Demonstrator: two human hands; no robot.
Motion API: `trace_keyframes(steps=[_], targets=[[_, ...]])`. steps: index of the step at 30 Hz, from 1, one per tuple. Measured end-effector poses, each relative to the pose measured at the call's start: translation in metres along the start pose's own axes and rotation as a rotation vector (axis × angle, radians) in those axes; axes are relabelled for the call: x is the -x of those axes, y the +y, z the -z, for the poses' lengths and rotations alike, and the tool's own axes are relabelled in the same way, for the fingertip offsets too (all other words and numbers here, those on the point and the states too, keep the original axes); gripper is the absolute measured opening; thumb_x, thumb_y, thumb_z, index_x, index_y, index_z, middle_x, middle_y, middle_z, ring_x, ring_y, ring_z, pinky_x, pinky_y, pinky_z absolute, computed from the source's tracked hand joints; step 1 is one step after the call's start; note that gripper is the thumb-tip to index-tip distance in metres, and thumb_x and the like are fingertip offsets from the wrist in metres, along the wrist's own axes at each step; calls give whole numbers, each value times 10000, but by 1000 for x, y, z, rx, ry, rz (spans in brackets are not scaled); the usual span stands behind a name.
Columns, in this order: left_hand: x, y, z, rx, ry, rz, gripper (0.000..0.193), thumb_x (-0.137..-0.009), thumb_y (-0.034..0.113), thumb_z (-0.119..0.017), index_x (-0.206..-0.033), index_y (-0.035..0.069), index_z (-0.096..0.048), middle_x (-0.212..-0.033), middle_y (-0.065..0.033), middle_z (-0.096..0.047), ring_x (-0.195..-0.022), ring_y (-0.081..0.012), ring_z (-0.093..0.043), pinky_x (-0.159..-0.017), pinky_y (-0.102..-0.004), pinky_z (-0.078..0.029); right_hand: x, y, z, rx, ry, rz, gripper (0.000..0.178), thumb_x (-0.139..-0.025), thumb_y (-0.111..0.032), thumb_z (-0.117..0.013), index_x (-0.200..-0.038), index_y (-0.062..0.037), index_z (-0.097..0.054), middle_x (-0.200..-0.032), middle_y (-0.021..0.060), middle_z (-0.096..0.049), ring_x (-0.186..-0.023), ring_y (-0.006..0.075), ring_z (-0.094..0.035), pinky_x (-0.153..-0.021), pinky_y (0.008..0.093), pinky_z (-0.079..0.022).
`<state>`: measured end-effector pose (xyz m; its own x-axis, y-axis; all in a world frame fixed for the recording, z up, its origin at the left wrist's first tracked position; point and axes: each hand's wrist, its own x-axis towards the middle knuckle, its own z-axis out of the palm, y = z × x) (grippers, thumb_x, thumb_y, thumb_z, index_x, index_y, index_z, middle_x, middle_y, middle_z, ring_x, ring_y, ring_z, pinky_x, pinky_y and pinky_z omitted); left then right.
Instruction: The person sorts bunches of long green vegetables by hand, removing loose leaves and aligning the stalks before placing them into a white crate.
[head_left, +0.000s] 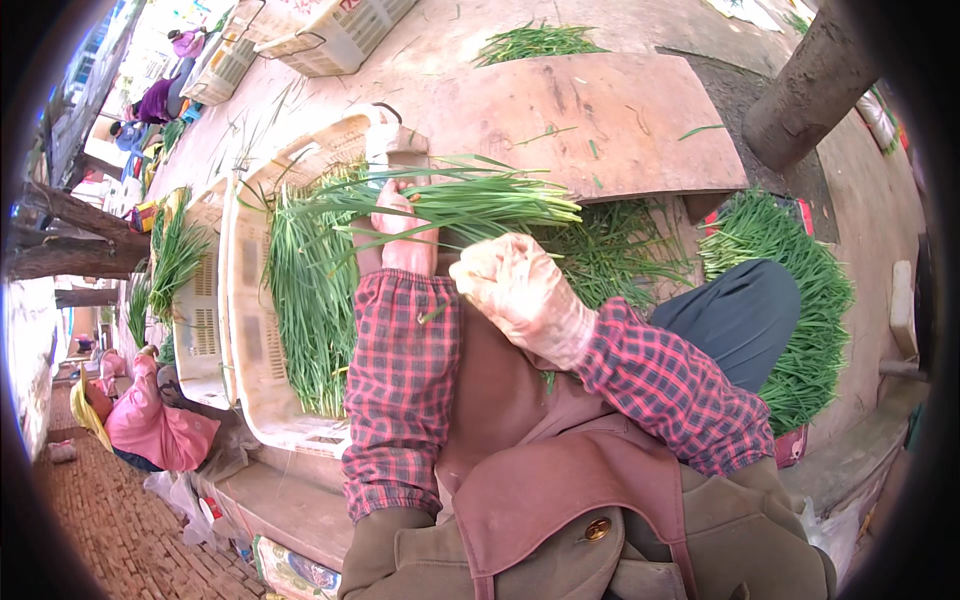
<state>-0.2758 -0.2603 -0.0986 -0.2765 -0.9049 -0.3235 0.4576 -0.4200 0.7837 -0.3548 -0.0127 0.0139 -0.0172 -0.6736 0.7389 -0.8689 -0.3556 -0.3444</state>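
Note:
A loose bunch of long green garlic chives (485,200) lies across my left hand (405,240), whose fingers are closed round it. The pale stem ends point right and the leaf tips trail left over a cream plastic crate (250,340). More chives (315,320) fill that crate lengthwise. My right hand (522,300), in a thin pale glove, is curled into a fist just below the stem ends, apart from them. Whatever may be inside the fist is hidden. Loose chives (625,245) lie beyond it, under the edge of a low board (600,120).
A big heap of chives (790,310) sits by my bent knee, right. A wooden post (810,90) stands at far right. Another crate (200,310) adjoins mine at left, near a person in pink (160,420) holding chives. Further crates (335,40) stand at the back.

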Motion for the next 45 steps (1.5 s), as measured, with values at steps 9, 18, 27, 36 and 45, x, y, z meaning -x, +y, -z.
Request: trace_keyframes(steps=[9, 18, 27, 36, 45], targets=[[-20, 16, 30, 218, -57, 58, 210, -1038, 182, -443, -889, 56, -520, -852, -86, -578, -835, -252, -591, -821, -407, -533, 57, -11, 124, -1257, 384, -1072, 265, -970, -186, -628, -1049, 65, -601, -786, 94, -634, -620, 147, -569, -638, 274, -516], [38, 14, -44, 202, -131, 109, 211, -1007, 177, -511, -843, 46, -520, -783, -85, -555, -794, -287, -579, -819, -437, -530, 88, 45, 104, -95, 39, -831, 251, -901, -97, -688, -1145, -36, -696, -1082, 112, -714, -964, 222, -686, -894, 280, -520], [80, 7, -82, 51, -156, 117, 193, -989, 150, -547, -837, 32, -533, -751, -68, -544, -729, -229, -567, -752, -366, -525, -23, 50, 29, -57, 0, -230, 251, -813, -43, -719, -1062, -78, -716, -930, 80, -682, -912, 264, -652, -808, 363, -524], [81, 7, -85, 22, -93, 148, 211, -995, 164, -547, -818, 49, -539, -736, -61, -553, -714, -212, -563, -729, -350, -515, -27, 65, 6, -581, 38, -702, 147, -900, -123, -673, -999, -17, -697, -952, 81, -713, -883, 173, -661, -843, 305, -519], [32, 10, -37, 290, -124, 279, 264, -1017, 182, -475, -790, 50, -497, -725, -84, -512, -701, -248, -509, -780, -415, -499, 28, 105, 155, -2017, 780, -662, 285, -1013, -130, -531, -1235, 43, -490, -804, 16, -558, -589, 69, -459, -676, 260, -421]])
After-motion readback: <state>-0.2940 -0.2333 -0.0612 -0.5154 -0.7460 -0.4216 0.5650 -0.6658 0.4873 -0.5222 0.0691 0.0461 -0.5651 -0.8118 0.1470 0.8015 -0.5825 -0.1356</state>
